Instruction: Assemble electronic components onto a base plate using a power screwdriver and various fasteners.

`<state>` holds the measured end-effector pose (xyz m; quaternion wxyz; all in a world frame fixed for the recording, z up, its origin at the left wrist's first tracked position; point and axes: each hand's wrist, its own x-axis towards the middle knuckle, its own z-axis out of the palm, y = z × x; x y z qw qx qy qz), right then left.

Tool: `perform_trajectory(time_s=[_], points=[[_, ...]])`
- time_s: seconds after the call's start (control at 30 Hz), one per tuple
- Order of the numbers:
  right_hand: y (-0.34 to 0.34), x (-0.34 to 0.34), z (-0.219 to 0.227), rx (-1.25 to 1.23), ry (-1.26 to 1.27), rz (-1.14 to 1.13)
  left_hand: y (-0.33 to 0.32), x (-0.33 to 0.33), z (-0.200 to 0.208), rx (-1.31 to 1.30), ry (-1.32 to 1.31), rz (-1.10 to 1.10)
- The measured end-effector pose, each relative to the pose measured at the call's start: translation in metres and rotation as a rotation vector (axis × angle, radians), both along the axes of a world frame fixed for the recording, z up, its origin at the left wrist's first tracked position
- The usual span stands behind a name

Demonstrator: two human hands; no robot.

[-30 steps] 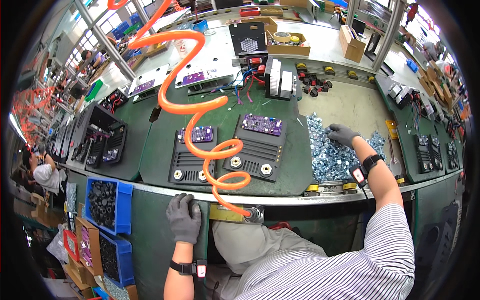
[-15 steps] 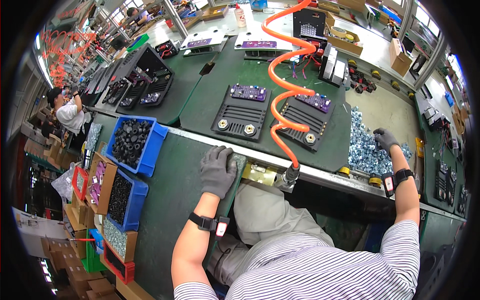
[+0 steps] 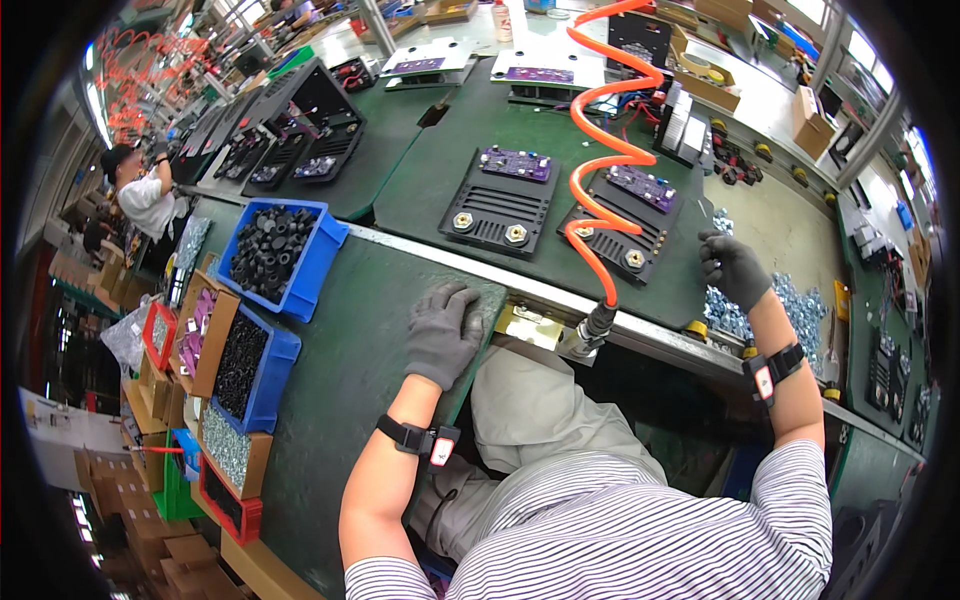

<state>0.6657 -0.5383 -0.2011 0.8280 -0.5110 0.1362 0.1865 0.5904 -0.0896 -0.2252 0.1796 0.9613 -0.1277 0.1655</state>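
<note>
My left hand (image 3: 443, 335), in a grey glove, lies on the green bench top (image 3: 350, 400) near its corner, fingers stretched out and holding nothing. My right hand (image 3: 734, 270), also gloved, hovers at the bench edge between the heap of small shiny metal fasteners (image 3: 797, 310) and the nearer-right black panel. Its fingers are curled inward; what they pinch, if anything, is hidden. Two black slotted panels lie side by side, a left panel (image 3: 496, 205) and a right panel (image 3: 660, 225), each bearing a purple circuit board and brass-coloured hex fittings.
An orange coiled air hose (image 3: 590, 190) hangs over the right panel, ending in a metal-tipped tool (image 3: 588, 335) at the bench edge. Blue bins of black parts (image 3: 325, 270) stand at left. Black housings (image 3: 330, 125) sit farther back. A person (image 3: 145, 195) works at far left.
My right hand has lifted away from the fastener heap and moved left and farther off, toward the right panel. The left hand stays on the bench. The view has shifted slightly.
</note>
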Motion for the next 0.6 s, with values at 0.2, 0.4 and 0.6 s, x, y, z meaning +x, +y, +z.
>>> perform_trajectory(time_s=[0.2,0.4,0.6], points=[[0.061,0.000,0.010,-0.800,-0.176,0.299,0.001,0.000,-0.001,0.002,-0.009,0.034],[0.039,0.008,-0.017,-1.015,-0.320,0.231,0.002,0.001,-0.001,0.000,-0.001,0.040],[-0.066,0.029,-0.054,-1.619,-0.393,-0.067,0.004,0.000,-0.002,-0.009,0.032,0.047]])
